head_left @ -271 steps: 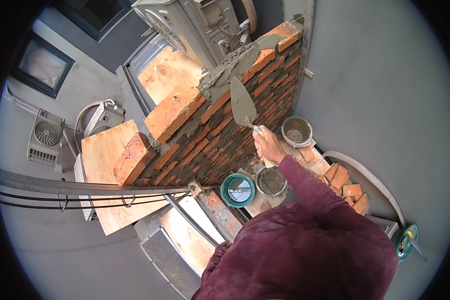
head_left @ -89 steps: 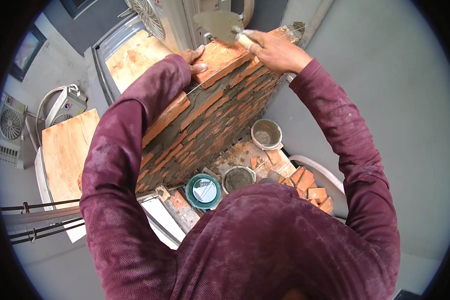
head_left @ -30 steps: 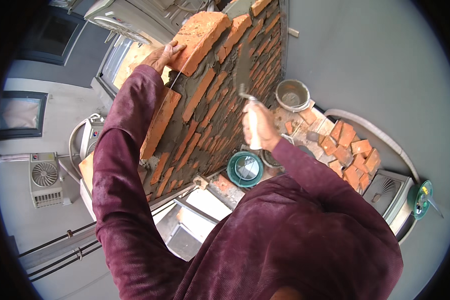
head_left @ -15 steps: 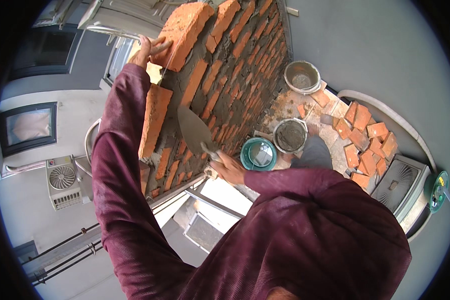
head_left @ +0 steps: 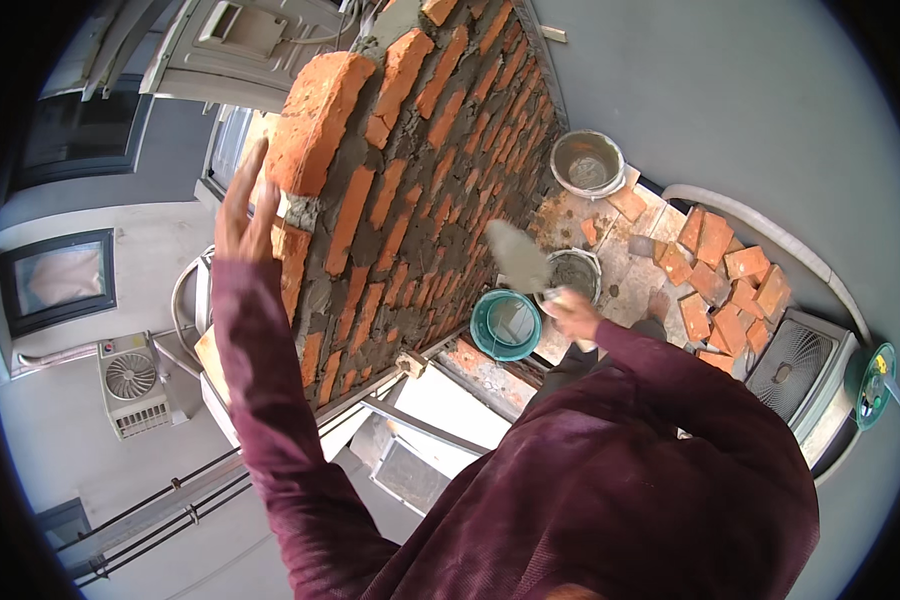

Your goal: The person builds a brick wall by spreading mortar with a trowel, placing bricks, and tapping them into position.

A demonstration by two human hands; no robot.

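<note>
My left hand (head_left: 246, 215) is raised at the near edge of the brick wall (head_left: 440, 200), fingers stretched out and apart, just left of a large orange brick (head_left: 318, 118) on the wall's top. A thin string crosses that brick. My right hand (head_left: 570, 318) grips the pale handle of a trowel (head_left: 518, 256), its mortar-coated blade beside a bucket of wet mortar (head_left: 576, 268). A teal bucket (head_left: 510, 322) of liquid stands just left of that hand. Grey mortar fills the uneven joints of the wall.
Another bucket (head_left: 587, 152) stands farther back on the ledge. Loose bricks (head_left: 715, 280) are heaped at right beside an outdoor air-conditioner unit (head_left: 785, 375) and a hose (head_left: 770, 220). More units (head_left: 130, 385) hang at left. An opening with a metal rail (head_left: 420, 425) lies below the wall's near end.
My left hand has come off the top brick, its fingers now spread. My right hand and trowel have swung away from the wall, rightward toward the mortar bucket.
</note>
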